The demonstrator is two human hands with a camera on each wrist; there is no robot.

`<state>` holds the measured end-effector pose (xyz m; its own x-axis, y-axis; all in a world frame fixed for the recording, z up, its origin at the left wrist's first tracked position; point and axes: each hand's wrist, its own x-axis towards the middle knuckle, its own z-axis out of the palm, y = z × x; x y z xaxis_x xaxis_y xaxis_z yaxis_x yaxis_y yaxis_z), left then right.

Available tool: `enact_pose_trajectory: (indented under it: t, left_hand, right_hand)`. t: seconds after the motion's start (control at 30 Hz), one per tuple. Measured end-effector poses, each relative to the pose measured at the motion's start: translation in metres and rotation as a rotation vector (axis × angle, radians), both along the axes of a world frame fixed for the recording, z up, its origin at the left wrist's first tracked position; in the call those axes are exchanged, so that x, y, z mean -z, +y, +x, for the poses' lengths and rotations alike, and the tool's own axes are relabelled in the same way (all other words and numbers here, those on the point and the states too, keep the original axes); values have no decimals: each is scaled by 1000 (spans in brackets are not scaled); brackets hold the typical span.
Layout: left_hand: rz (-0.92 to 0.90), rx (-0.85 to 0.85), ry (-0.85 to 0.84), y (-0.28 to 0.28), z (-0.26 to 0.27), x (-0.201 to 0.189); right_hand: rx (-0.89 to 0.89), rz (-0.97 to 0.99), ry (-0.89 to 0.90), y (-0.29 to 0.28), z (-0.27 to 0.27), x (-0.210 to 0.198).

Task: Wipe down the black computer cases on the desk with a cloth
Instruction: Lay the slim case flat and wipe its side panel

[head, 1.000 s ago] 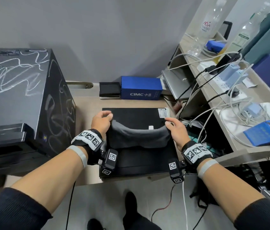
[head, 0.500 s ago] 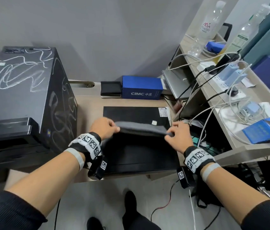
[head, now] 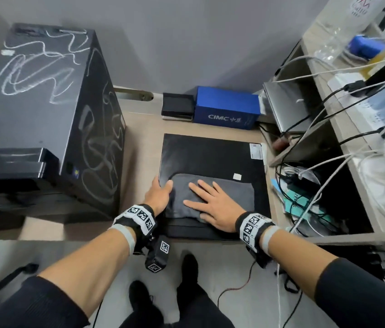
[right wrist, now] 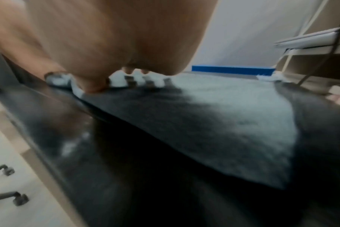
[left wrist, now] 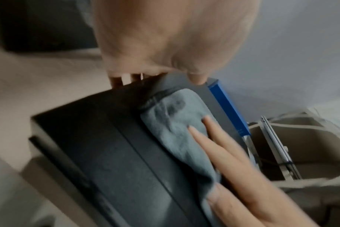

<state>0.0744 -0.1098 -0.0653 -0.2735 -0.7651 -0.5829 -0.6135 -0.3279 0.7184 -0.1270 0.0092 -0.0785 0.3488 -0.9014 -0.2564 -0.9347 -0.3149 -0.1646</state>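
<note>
A flat black computer case (head: 210,155) lies on the desk (head: 139,138) in front of me. A folded grey cloth (head: 236,192) rests on its near half. My right hand (head: 212,207) lies flat on the cloth's left part, fingers straight and spread. My left hand (head: 160,192) holds the case's left edge, fingers curled down over the side, thumb on top beside the cloth's corner. The left wrist view shows the cloth (left wrist: 177,126), the case (left wrist: 107,145) and the right hand's fingers (left wrist: 210,130). A tall black case (head: 35,95) with white scribbles stands at left.
A blue box (head: 227,110) and a small black box (head: 177,106) sit against the wall behind the flat case. To the right are a laptop (head: 288,105) and several tangled cables (head: 328,162) by a raised shelf. Chair casters (right wrist: 19,199) show on the floor.
Both hands held the cloth stretched above the flat case. It now lies folded on the case, the right hand flat on it and the left hand on the case's left edge.
</note>
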Motion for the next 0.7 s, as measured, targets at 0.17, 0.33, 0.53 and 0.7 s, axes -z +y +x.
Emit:
enact_pose_trajectory:
  t: [0.17,0.33,0.53,0.7]
  left_hand:
    - [213,-161,271,-3,0,12]
    - [419,-267,382,-8,6,24]
    - [462,-323,459,-14,7,37]
    - [379,-497,311,-27,1,78]
  right_hand:
    - [204,85,68,-56,-22,14]
    - [507,116,90,-146,-16,16]
    - [398,122,57,-131,43,14]
    - [244,97,-14,-31,86,19]
